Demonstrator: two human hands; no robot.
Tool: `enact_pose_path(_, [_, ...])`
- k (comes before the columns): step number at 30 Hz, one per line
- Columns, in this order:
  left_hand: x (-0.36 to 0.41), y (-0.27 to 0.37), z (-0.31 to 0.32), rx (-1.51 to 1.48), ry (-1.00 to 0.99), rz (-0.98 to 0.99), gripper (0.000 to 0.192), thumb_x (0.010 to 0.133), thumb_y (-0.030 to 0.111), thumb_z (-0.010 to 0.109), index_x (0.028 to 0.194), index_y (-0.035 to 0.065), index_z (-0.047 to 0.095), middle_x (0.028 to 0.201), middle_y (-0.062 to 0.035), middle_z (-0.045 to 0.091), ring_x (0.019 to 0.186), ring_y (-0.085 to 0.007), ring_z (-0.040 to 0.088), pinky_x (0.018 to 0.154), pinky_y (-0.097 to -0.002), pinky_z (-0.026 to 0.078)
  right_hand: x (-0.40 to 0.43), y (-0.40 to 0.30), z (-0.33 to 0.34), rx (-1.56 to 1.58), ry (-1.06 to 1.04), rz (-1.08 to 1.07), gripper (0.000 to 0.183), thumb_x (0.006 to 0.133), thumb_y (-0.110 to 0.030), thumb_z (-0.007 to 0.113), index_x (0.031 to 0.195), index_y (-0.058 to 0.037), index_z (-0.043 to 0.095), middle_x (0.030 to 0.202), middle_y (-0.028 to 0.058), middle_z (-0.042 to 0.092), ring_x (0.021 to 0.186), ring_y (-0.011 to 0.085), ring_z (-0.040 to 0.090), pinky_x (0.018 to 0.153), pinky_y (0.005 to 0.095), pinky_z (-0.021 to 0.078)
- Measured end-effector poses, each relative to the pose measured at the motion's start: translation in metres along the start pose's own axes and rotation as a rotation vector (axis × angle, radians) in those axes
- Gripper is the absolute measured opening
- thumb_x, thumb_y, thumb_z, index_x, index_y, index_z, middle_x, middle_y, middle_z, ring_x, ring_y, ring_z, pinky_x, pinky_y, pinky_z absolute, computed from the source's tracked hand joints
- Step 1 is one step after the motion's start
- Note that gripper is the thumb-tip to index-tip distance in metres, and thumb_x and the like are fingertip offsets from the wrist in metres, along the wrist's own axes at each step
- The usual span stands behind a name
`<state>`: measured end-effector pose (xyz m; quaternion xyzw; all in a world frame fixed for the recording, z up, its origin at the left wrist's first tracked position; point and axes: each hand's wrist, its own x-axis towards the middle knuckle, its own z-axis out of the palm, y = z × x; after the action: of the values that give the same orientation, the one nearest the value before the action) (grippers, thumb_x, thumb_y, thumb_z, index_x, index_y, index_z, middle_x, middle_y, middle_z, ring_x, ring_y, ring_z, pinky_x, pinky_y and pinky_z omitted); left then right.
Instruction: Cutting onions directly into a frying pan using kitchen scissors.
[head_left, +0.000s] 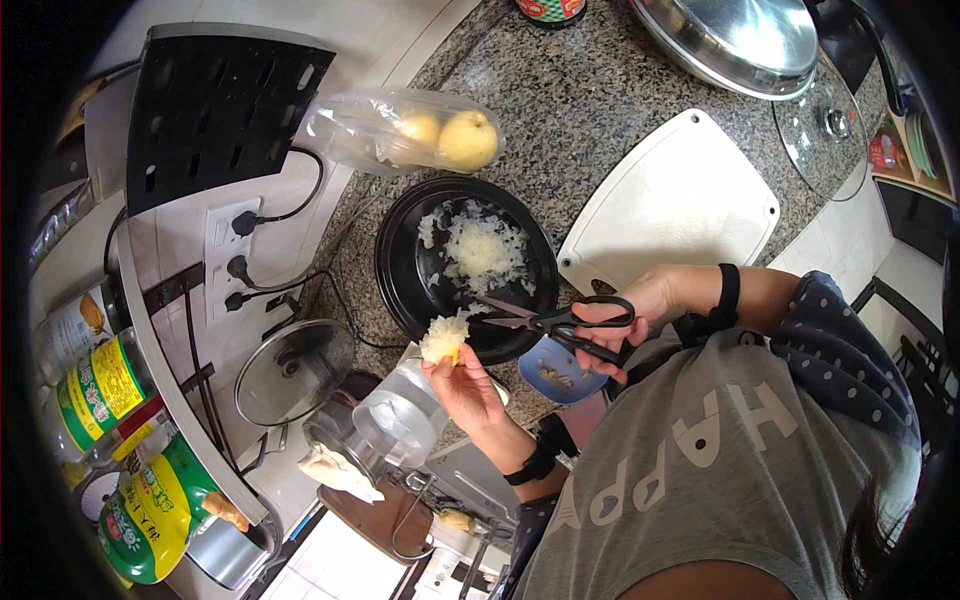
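My left hand (469, 390) pinches a clump of pale white fungus (444, 337) by its yellow base, at the near left rim of a round black pan (405, 277). In my right hand (626, 319) is a pair of black-handled scissors (547, 321). Its blades are slightly apart, with their tips by a small piece next to the clump. Many small, pale, translucent pieces (484, 251) lie in the pan. A blue dish (559, 371) holding small yellowish bits stands below the scissors.
A white cutting board (675, 202) lies right of the pan. Pears (466, 140) in a clear plastic bag lie beyond it. A clear plastic container (401, 412) stands close to my left hand. A glass lid (295, 371) leans by the wall, near power cords. A steel lid (735, 45) is at the far right.
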<state>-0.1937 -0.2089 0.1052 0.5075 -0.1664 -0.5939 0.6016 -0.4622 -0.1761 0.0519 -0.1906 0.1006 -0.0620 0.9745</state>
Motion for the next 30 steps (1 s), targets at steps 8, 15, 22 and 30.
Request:
enact_pose_path(8, [-0.006, -0.003, 0.007, 0.098, 0.020, -0.014, 0.025, 0.085, 0.003, 0.058, 0.110, 0.0027, 0.053, 0.112, -0.0117, 0.061, 0.099, -0.0203, 0.063, 0.087, -0.0307, 0.056, 0.011, -0.020, 0.007, -0.202, 0.246, -0.144, 0.075, 0.085, -0.074, 0.041, 0.106, -0.0036, 0.055, 0.076, 0.0036, 0.057, 0.073, 0.0155, 0.062, 0.047, 0.0197, 0.0350])
enact_pose_path(15, [-0.001, -0.006, -0.001, 0.072, 0.077, 0.003, 0.027, 0.085, 0.003, 0.058, 0.112, 0.0023, 0.053, 0.111, -0.0121, 0.061, 0.100, -0.0205, 0.063, 0.087, -0.0320, 0.056, -0.004, -0.002, 0.010, -0.040, 0.142, -0.089, 0.067, 0.090, -0.067, 0.042, 0.105, -0.0035, 0.056, 0.074, 0.0030, 0.058, 0.076, 0.0151, 0.064, 0.061, 0.0255, 0.0451])
enact_pose_path(22, [-0.010, -0.012, 0.013, 0.172, 0.058, -0.013, 0.024, 0.086, 0.004, 0.058, 0.109, 0.0022, 0.055, 0.107, -0.0109, 0.062, 0.097, -0.0190, 0.063, 0.086, -0.0315, 0.056, 0.011, -0.017, 0.020, -0.399, 0.109, -0.139, 0.055, 0.094, -0.056, 0.046, 0.095, -0.0013, 0.054, 0.072, 0.0026, 0.059, 0.075, 0.0142, 0.064, 0.065, 0.0285, 0.0485])
enact_pose_path(30, [0.001, -0.012, -0.006, 0.039, 0.074, -0.066, 0.022, 0.087, 0.004, 0.057, 0.109, 0.0025, 0.056, 0.110, -0.0105, 0.062, 0.098, -0.0182, 0.063, 0.086, -0.0307, 0.056, -0.002, -0.013, 0.025, -0.570, 0.409, -0.080, 0.077, 0.082, -0.073, 0.049, 0.089, 0.0038, 0.055, 0.066, 0.0080, 0.060, 0.070, 0.0202, 0.064, 0.069, 0.0336, 0.0500])
